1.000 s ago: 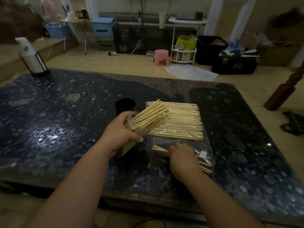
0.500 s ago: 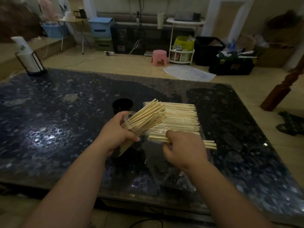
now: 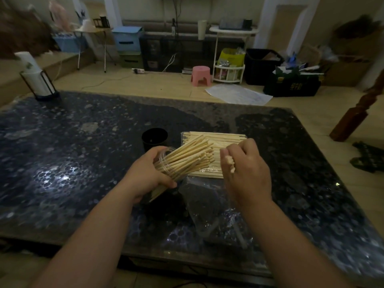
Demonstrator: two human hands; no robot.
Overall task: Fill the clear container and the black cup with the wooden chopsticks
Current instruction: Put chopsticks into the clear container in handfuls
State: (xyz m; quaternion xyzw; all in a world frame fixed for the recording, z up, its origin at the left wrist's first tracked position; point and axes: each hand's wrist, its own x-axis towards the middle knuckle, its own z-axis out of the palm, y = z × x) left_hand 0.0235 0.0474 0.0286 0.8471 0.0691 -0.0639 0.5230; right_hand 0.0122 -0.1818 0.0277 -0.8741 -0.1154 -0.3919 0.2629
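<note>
Since half a second back, right hand (image 3: 249, 169) has lifted off the loose pile (image 3: 220, 140) and turned. It now pinches a small bunch (image 3: 229, 163) in curled fingers, ends toward me.

Left to right: my left hand (image 3: 147, 175) wraps the clear container (image 3: 162, 163), tilted with its mouth to the right. It's already well stocked with wooden chopsticks (image 3: 187, 156), which fan out. Black cup (image 3: 154, 138) stands upright just behind; it looks empty, but the inside is dark. Pile lies on a plastic bag (image 3: 203, 204), just beyond the container.

Risk, my guess: the container's crowded, so the new bunch may jam on the fanned tips and knock sticks out. Tilt it further and they could slide out.

Surface is a dark speckled stone table (image 3: 83, 163), glossy. Paper towel stand (image 3: 35, 80) sits far left. Wood floor behind, with a pink stool (image 3: 200, 74) and cluttered shelves. Lighting is dim.
</note>
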